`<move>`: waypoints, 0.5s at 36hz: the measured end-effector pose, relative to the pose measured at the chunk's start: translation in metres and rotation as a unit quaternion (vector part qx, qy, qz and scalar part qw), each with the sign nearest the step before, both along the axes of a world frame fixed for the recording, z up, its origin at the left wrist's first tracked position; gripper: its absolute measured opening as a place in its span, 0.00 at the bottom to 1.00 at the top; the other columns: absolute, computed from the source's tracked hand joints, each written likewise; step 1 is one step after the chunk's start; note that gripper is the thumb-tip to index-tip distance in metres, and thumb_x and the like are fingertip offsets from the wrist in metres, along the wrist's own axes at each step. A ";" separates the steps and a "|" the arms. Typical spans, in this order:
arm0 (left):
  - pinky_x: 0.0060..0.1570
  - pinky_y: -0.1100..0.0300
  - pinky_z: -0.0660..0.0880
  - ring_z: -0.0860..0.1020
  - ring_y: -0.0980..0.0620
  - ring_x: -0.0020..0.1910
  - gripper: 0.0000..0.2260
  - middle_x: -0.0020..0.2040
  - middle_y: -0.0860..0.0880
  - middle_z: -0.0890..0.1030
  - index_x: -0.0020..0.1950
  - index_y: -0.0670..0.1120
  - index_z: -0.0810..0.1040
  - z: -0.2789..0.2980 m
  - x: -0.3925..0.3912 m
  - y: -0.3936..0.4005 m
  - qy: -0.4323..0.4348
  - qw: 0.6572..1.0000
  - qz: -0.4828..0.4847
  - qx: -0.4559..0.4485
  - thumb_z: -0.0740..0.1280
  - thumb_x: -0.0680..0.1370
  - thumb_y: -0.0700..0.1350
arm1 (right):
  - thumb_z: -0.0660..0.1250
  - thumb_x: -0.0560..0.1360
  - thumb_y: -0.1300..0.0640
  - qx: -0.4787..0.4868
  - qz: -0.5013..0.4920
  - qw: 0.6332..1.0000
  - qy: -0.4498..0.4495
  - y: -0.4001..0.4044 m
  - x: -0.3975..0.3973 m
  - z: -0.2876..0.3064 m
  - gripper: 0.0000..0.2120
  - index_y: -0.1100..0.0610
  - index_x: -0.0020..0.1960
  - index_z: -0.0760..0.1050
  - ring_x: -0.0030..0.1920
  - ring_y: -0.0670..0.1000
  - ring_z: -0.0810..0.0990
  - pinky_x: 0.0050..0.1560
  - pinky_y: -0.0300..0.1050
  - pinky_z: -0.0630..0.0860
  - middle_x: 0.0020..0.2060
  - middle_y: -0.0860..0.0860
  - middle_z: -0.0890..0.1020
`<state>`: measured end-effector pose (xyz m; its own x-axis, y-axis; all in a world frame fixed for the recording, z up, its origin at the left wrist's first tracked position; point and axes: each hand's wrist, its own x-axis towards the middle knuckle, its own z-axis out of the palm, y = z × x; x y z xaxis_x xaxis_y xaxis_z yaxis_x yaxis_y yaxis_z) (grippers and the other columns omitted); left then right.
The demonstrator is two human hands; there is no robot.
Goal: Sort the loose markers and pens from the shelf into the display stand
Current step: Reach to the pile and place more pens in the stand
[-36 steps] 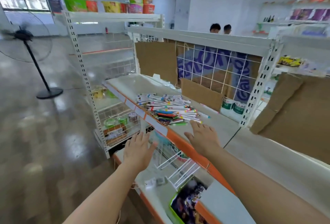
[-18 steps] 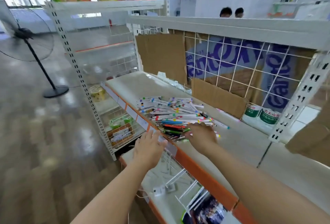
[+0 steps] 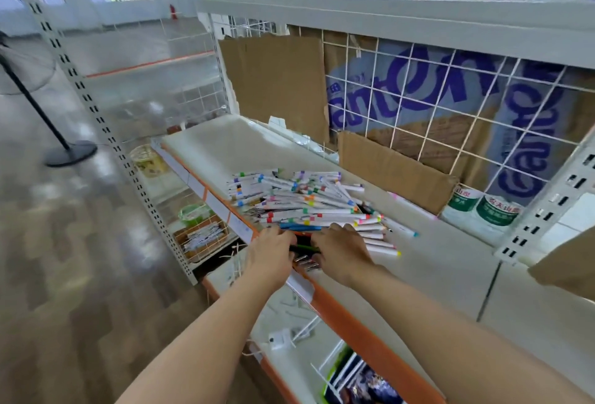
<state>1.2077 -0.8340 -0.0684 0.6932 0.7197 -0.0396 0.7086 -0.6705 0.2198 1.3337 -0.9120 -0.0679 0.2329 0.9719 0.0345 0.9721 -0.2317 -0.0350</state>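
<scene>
Both of your hands are at the near edge of the pile of markers and pens (image 3: 309, 207), which lies loose on the shelf (image 3: 225, 149) just behind its orange front lip. Your left hand (image 3: 272, 257) and right hand (image 3: 341, 254) face each other with a few dark pens (image 3: 304, 250) between them. The fingers of both curl down into the pile, but their tips are hidden, so I cannot tell whether either has closed on anything.

The step in hand looks like gathering a first bunch. Take the dark pens lying between your fingers first, since they sit closest and partly overhang the lip. Draw them together lengthwise so they line up before you lift; a crossed bundle will likely splay and drop pieces off the front edge. Leave the white markers (image 3: 325, 210) just beyond your fingertips for a later pass, because they lie at many angles and stacked on one another, and pulling from underneath could roll the heap toward you.

I cannot make out a display stand here, so find it before you lift.
</scene>
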 end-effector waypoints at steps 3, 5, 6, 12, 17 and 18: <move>0.59 0.52 0.70 0.68 0.47 0.63 0.14 0.61 0.48 0.71 0.65 0.51 0.73 0.001 0.003 0.005 0.015 1.000 -0.017 0.011 0.61 0.79 0.45 | 0.61 0.75 0.57 -0.006 -0.004 1.000 0.004 0.004 -0.001 0.001 0.08 0.53 0.53 0.74 0.56 0.54 0.72 0.51 0.47 0.63 0.52 0.51 0.79; 0.58 0.52 0.70 0.69 0.46 0.63 0.14 0.61 0.48 0.72 0.65 0.51 0.73 0.002 0.005 0.005 0.026 0.999 -0.034 0.025 0.61 0.79 0.45 | 0.63 0.75 0.56 -0.010 -0.009 1.000 0.019 0.004 0.000 0.002 0.09 0.54 0.54 0.73 0.58 0.55 0.71 0.53 0.47 0.64 0.54 0.52 0.78; 0.58 0.52 0.70 0.69 0.46 0.63 0.14 0.60 0.47 0.72 0.64 0.51 0.73 0.000 0.007 0.005 0.026 0.998 -0.045 0.033 0.61 0.79 0.45 | 0.63 0.75 0.55 -0.013 -0.009 1.000 0.026 0.003 0.000 0.003 0.09 0.55 0.55 0.72 0.58 0.55 0.71 0.53 0.48 0.64 0.55 0.52 0.77; 0.52 0.52 0.72 0.70 0.45 0.60 0.12 0.59 0.47 0.74 0.61 0.48 0.74 -0.001 0.017 0.026 0.029 0.991 -0.120 0.058 0.61 0.78 0.42 | 0.58 0.76 0.58 0.018 -0.052 0.997 0.060 0.006 0.001 0.006 0.09 0.55 0.55 0.69 0.51 0.58 0.76 0.39 0.47 0.62 0.50 0.55 0.78; 0.49 0.55 0.68 0.70 0.46 0.60 0.13 0.58 0.47 0.76 0.61 0.48 0.75 -0.004 0.014 0.027 0.055 0.983 -0.154 0.081 0.59 0.78 0.42 | 0.58 0.77 0.58 0.014 0.017 0.999 0.026 0.002 0.002 -0.002 0.11 0.54 0.57 0.74 0.54 0.56 0.75 0.43 0.46 0.61 0.54 0.52 0.78; 0.49 0.55 0.68 0.70 0.46 0.60 0.13 0.58 0.47 0.76 0.61 0.48 0.75 -0.003 0.015 0.027 0.056 0.982 -0.162 0.084 0.59 0.78 0.42 | 0.58 0.77 0.59 0.017 0.016 0.999 0.028 0.002 0.004 -0.004 0.12 0.54 0.57 0.75 0.54 0.55 0.75 0.43 0.46 0.60 0.55 0.51 0.79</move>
